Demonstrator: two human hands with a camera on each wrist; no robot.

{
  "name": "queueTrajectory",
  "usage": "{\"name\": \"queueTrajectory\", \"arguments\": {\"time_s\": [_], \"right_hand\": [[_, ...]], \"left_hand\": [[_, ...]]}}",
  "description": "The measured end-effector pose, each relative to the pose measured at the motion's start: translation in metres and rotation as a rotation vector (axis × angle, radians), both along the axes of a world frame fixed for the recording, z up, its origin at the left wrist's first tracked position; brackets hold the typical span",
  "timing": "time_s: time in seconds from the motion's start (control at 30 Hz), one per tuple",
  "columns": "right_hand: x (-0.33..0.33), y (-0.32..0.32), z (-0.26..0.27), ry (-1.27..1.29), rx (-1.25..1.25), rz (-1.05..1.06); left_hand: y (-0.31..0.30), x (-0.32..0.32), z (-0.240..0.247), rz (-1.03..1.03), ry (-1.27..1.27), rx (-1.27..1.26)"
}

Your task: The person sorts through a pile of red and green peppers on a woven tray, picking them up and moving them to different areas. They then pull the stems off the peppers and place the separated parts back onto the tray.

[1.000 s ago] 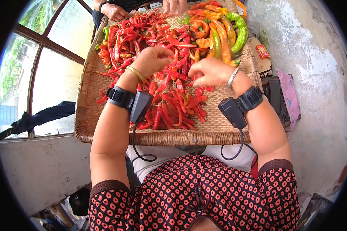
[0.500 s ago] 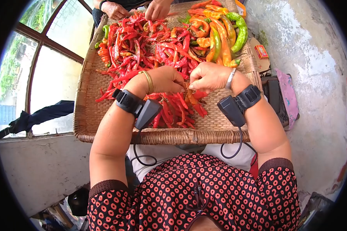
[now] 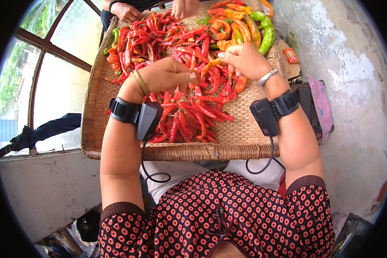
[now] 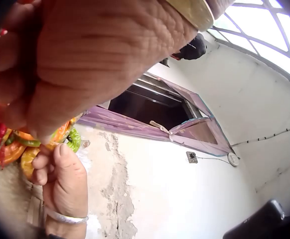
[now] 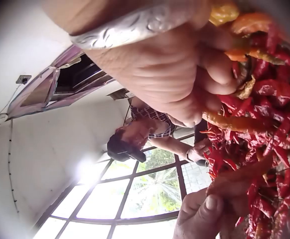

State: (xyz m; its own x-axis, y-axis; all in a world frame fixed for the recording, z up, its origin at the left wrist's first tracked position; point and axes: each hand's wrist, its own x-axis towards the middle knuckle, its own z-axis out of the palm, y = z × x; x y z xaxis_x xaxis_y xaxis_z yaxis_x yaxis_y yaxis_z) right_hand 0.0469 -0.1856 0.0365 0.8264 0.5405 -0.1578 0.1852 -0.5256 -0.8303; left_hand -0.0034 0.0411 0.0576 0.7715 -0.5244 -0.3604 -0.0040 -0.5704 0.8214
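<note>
While an orange chilli (image 3: 210, 66) is held just above the tray (image 3: 245, 137), its far end is pinched by the curled fingers of the right hand (image 3: 243, 60). Its near end is met by the thumb of the left hand (image 3: 167, 75), which is likewise closed in a pinch. Whether a second, redder chilli is also gripped by the left hand cannot be told.

The work is judged to be partly done. A small near heap (image 3: 189, 118) of red chillies is gathered beside the wrists. A much larger far heap (image 3: 159, 38) is spread across the tray's far left, and it is touched at the far edge by another person's hand (image 3: 127, 12). Bigger peppers (image 3: 245, 28), orange and green, are grouped at the far right. Most of the red ones are judged not yet handled.

The tray is woven of flat tan strips and finished with a thick coiled rim. The chillies are seen to be thin, curved, pointed and glossy, some of them wrinkled. The big peppers are smoother and fatter. A metal bangle (image 3: 139, 82) is worn on the left wrist.
</note>
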Motion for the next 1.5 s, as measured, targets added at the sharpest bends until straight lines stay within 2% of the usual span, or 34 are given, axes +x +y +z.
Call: {"name": "queueTrajectory", "arguments": {"time_s": [0.07,0.1,0.17,0.2,0.23,0.3,0.33,0.37,0.43,0.53,0.63,0.73,0.77,0.87,0.9,0.97,1.0,1.1,1.2,1.27,1.33,1.43,1.5], "right_hand": [[0.000,0.003,-0.005,-0.020,0.190,-0.131],[0.000,0.003,-0.009,-0.019,0.190,-0.129],[0.002,0.005,-0.015,-0.516,0.060,-0.221],[-0.003,0.007,-0.007,-0.459,-0.022,-0.231],[-0.004,0.008,-0.009,-0.459,-0.021,-0.231],[-0.006,0.011,-0.015,-0.477,-0.083,0.131],[-0.009,0.014,-0.017,-0.423,-0.059,0.280],[-0.016,0.018,-0.021,-0.263,-0.043,0.393],[-0.026,0.026,-0.021,-0.094,-0.203,0.577],[-0.043,0.039,-0.024,-0.141,-0.593,0.634],[-0.038,0.039,-0.043,-0.182,-0.592,0.557],[-0.031,0.035,-0.044,-0.119,-0.569,0.586],[-0.032,0.036,-0.045,-0.130,-0.571,0.585],[-0.038,0.041,-0.051,0.048,-0.659,0.672],[-0.035,0.040,-0.058,-0.002,-0.641,0.712],[-0.032,0.037,-0.065,-0.083,-0.609,0.702],[-0.032,0.036,-0.064,-0.098,-0.605,0.698],[-0.033,0.035,-0.057,-0.140,-0.617,0.571],[-0.032,0.034,-0.056,-0.125,-0.607,0.617],[-0.030,0.033,-0.055,-0.110,-0.658,0.616],[-0.030,0.035,-0.051,-0.121,-0.765,0.624],[-0.031,0.032,-0.044,-0.181,-0.748,0.610],[-0.031,0.033,-0.041,-0.125,-0.739,0.648]], "left_hand": [[-0.001,0.001,-0.004,0.061,-0.020,-0.065],[-0.002,0.004,-0.014,0.155,-0.107,-0.129],[-0.003,0.012,-0.028,0.344,-0.285,-0.257],[-0.001,0.014,-0.027,0.315,-0.278,-0.107],[0.000,0.014,-0.029,0.315,-0.278,-0.107],[0.003,0.015,-0.038,0.023,-0.501,0.390],[0.004,0.015,-0.043,-0.116,-0.443,0.429],[0.004,0.014,-0.047,-0.117,-0.441,0.429],[-0.002,0.009,-0.049,-0.350,-0.253,0.481],[-0.012,0.008,-0.052,-0.428,-0.255,0.607],[-0.012,0.012,-0.052,-0.440,-0.252,0.705],[-0.006,0.016,-0.055,-0.194,-0.224,0.947],[0.000,0.018,-0.064,-0.188,-0.232,0.949],[0.009,0.019,-0.068,-0.210,-0.288,0.894],[0.007,0.020,-0.070,-0.201,-0.296,0.902],[0.000,0.024,-0.076,-0.328,-0.195,0.842],[-0.003,0.022,-0.076,-0.369,-0.266,0.799],[-0.015,0.017,-0.068,-0.253,-0.097,0.868],[-0.013,0.016,-0.089,-0.190,-0.238,0.903],[-0.007,0.022,-0.105,-0.248,-0.240,0.927],[-0.008,0.019,-0.091,-0.302,-0.231,0.951],[-0.001,0.016,-0.060,-0.310,-0.102,0.924],[0.014,0.008,-0.045,-0.042,-0.098,0.610]]}}
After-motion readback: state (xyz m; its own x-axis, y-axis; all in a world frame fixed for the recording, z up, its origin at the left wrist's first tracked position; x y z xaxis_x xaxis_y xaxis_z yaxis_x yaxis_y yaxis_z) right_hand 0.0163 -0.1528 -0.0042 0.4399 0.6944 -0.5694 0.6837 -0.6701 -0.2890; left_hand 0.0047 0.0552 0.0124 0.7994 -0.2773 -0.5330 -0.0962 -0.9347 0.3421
